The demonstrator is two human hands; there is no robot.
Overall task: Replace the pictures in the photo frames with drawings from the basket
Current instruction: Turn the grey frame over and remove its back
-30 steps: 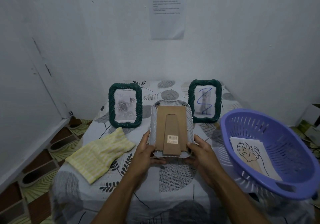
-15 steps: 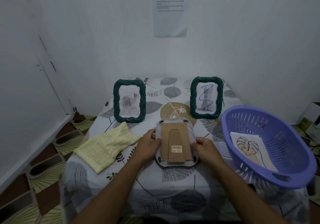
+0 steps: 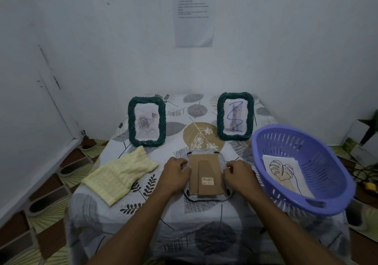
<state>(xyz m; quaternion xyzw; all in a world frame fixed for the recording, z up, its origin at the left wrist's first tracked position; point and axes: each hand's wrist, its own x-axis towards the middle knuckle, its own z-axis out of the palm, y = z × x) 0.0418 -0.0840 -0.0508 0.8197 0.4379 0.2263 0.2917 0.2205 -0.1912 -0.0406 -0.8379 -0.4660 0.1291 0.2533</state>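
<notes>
A photo frame (image 3: 205, 175) lies face down on the table, its brown cardboard back with folded stand and barcode sticker facing up. My left hand (image 3: 176, 173) grips its left edge and my right hand (image 3: 238, 174) grips its right edge, fingers curled. Two dark green rope-edged frames stand upright behind: the left frame (image 3: 146, 121) shows a rose picture, the right frame (image 3: 235, 115) shows a cat picture with a blue scribble. At the right, a purple basket (image 3: 319, 198) holds paper drawings (image 3: 283, 169), the top one a leaf outline.
A yellow striped cloth (image 3: 120, 173) lies left of my left hand. The table (image 3: 204, 219) wears a leaf-patterned cover and stands against white walls. A printed sheet (image 3: 193, 13) hangs on the back wall. Patterned floor lies to the left, boxes to the far right.
The frame I held tilted up in both hands has come down flat on the table, face down. My hands stayed on its two side edges.
</notes>
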